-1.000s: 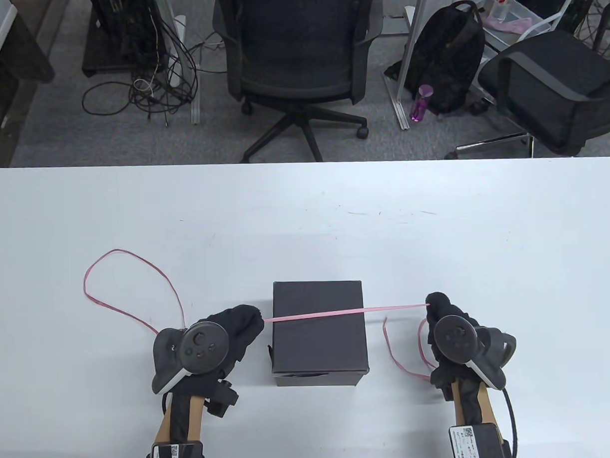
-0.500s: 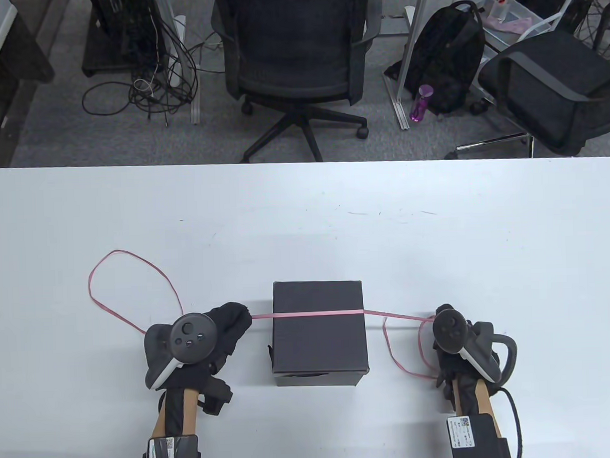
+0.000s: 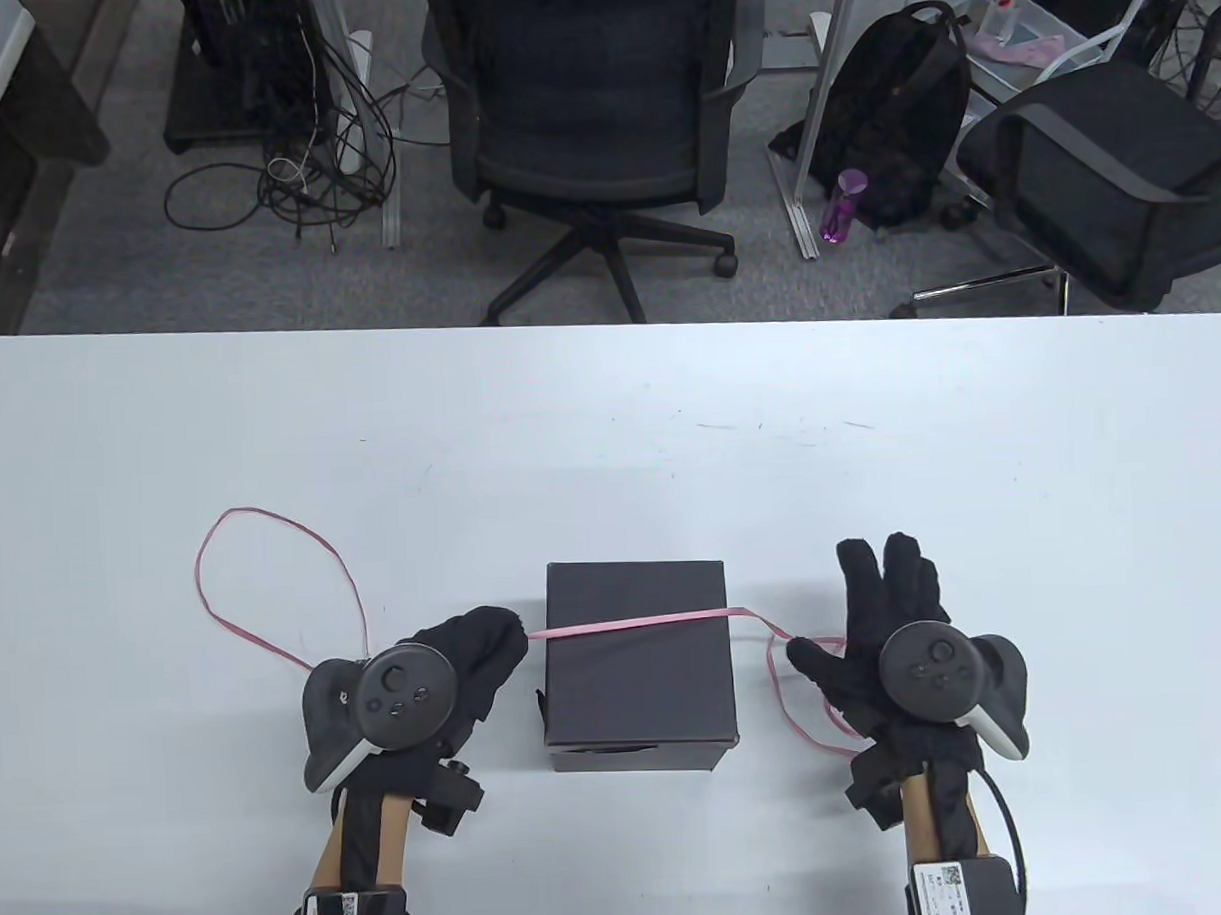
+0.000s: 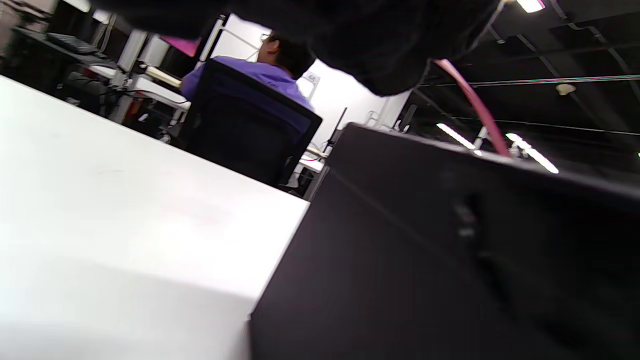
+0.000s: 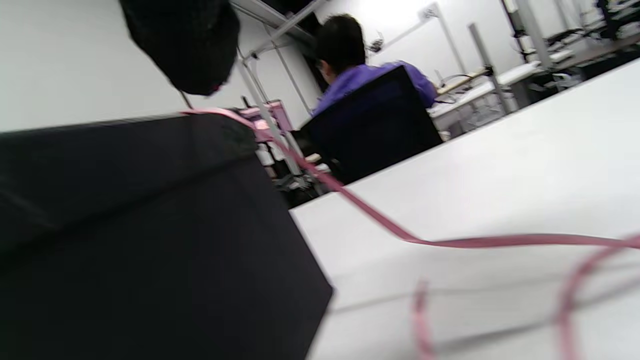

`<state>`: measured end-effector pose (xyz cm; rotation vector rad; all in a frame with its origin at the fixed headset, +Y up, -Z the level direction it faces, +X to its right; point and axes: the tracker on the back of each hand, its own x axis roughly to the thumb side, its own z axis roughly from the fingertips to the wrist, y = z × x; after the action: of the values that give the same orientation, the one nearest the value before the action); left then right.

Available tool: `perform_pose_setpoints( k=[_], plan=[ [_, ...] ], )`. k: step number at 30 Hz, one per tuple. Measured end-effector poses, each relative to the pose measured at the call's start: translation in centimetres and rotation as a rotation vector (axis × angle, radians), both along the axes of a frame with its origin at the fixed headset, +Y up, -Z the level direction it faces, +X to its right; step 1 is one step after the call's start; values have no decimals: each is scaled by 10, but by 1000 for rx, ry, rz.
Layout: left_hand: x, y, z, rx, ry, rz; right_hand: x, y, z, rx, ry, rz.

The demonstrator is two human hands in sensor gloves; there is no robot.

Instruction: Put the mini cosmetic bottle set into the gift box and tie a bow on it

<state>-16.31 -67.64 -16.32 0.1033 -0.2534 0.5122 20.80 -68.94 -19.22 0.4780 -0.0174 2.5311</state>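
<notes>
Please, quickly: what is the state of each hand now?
Left hand: closed, pinching the ribbon.
Right hand: open, fingers spread, holding nothing.
</notes>
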Motion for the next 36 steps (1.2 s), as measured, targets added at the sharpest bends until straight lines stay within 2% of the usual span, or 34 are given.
perform_pose_setpoints(
  k=[4,10,15,18,19,21,23,27,31,36],
  plan=[
    [19,12,11,53,-77,13,-40,12,15,63,135,63],
    [46,19,25,108,-185,-14,-77,17,32,153,230,199],
    [61,25,35,116,-283,34,-90,17,39,214,215,216],
    [65,25,37,113,-311,31,-91,20,42,309,162,143],
    [64,25,37,111,-307,20,-89,22,43,362,128,97],
    [60,25,35,106,-278,-10,-82,26,43,394,83,60],
    [55,24,33,122,-227,-60,-74,29,41,375,55,21],
    [46,24,30,216,-56,-314,-53,29,32,327,-22,-29],
    [33,16,19,180,2,-332,-36,25,23,316,-100,68],
    [15,4,8,149,66,-327,-21,8,9,312,-185,261]
  ],
)
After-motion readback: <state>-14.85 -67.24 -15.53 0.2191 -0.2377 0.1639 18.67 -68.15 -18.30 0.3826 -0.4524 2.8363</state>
